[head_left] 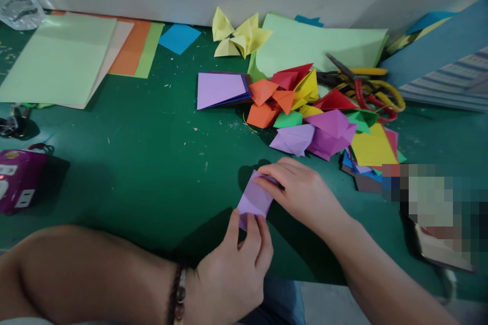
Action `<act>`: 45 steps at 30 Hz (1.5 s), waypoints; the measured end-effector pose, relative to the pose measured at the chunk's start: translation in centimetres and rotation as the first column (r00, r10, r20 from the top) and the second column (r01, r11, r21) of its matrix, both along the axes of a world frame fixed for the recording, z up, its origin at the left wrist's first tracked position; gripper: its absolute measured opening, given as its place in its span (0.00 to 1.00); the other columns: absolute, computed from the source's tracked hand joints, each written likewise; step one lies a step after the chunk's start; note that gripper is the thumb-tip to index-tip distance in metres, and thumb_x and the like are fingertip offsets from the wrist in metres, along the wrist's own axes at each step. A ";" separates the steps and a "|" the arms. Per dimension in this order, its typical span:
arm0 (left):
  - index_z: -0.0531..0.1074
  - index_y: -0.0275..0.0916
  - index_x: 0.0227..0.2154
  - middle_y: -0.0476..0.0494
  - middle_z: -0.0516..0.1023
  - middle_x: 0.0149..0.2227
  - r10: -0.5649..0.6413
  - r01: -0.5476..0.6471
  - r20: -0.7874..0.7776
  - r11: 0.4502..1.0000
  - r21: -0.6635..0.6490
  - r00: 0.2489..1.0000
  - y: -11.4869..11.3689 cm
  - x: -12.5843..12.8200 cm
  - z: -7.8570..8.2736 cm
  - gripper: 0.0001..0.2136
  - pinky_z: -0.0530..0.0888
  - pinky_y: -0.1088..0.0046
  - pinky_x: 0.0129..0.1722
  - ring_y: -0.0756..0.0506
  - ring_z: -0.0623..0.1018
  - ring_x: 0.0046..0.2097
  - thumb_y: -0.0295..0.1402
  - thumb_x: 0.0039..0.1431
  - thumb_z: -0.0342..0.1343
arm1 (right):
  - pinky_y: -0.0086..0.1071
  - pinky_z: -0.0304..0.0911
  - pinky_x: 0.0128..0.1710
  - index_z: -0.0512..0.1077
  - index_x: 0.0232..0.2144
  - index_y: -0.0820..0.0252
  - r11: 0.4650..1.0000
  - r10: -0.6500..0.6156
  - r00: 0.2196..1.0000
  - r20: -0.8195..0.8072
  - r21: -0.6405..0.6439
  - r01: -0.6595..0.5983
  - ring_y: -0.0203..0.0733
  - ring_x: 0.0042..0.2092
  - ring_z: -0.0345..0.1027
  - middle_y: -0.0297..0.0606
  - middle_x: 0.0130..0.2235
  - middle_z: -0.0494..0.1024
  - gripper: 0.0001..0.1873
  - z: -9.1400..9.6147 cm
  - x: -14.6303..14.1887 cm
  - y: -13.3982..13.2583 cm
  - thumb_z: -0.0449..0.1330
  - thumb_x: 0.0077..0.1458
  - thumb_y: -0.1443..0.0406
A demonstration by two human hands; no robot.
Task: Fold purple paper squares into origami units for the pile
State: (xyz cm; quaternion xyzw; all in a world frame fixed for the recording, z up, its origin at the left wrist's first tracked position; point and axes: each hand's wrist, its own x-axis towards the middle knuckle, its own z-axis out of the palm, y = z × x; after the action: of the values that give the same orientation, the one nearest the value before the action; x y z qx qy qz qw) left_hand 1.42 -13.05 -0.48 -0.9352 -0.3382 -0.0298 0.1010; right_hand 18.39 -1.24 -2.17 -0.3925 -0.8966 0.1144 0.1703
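Note:
A small light-purple piece of paper lies at the front of the green table between my hands. My left hand, with a beaded bracelet on its wrist, has its fingertips on the paper's near edge. At the far right edge, my right hand pinches the same paper between thumb and fingers. Just beyond sit a folded lilac paper piece and a folded magenta piece. Farther back is a stack of purple and dark-blue paper.
Folded orange pieces, scissors and a yellow sheet lie right of centre. Pale green sheets and a purple power adapter are at left. Yellow folded pieces stand by the wall. A blurred-out device lies at right.

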 end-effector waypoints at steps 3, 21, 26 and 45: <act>0.74 0.30 0.49 0.33 0.73 0.53 0.018 -0.018 0.004 1.000 -0.005 1.000 0.1 0.0 0.0 0.19 0.70 0.54 0.49 0.37 0.73 0.52 0.28 0.63 0.42 | 0.35 0.64 0.34 0.71 0.33 0.59 1.000 -0.002 1.000 0.002 -0.011 0.002 0.42 0.35 0.69 0.39 0.32 0.79 0.07 0.1 -0.1 0.0 0.55 0.62 0.64; 0.72 0.25 0.49 0.32 0.74 0.53 0.075 -0.075 0.081 0.997 0.002 0.994 0.1 0.0 -0.3 0.18 0.71 0.58 0.49 0.36 0.77 0.51 0.26 0.61 0.43 | 0.34 0.64 0.32 0.71 0.32 0.59 0.997 -0.063 0.998 0.014 -0.040 0.063 0.41 0.34 0.70 0.39 0.31 0.78 0.09 0.0 -0.2 0.0 0.55 0.62 0.61; 0.72 0.25 0.49 0.30 0.74 0.53 0.062 -0.062 0.082 0.998 0.004 0.995 0.1 0.0 -0.4 0.17 0.71 0.58 0.48 0.36 0.77 0.50 0.26 0.62 0.44 | 0.34 0.63 0.32 0.71 0.31 0.59 0.996 -0.070 0.997 0.006 -0.045 0.071 0.41 0.33 0.69 0.39 0.30 0.77 0.10 0.1 -0.3 0.0 0.55 0.62 0.61; 0.69 0.25 0.48 0.28 0.75 0.51 0.062 -0.058 0.095 0.997 -0.046 0.994 1.2 0.0 0.3 0.16 0.75 0.64 0.45 0.38 0.77 0.51 0.26 0.62 0.43 | 0.34 0.64 0.33 0.71 0.39 0.61 0.989 -0.123 0.992 0.020 -0.077 0.124 0.41 0.33 0.69 0.38 0.29 0.74 0.08 0.3 -0.7 -0.1 0.53 0.60 0.66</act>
State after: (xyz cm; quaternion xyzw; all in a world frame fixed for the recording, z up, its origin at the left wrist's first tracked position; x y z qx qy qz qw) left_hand 1.42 -11.88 -0.14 -0.9241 -0.3711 -0.0646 0.0652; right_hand 17.73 -1.37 -1.85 -0.4545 -0.8667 0.1354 0.1549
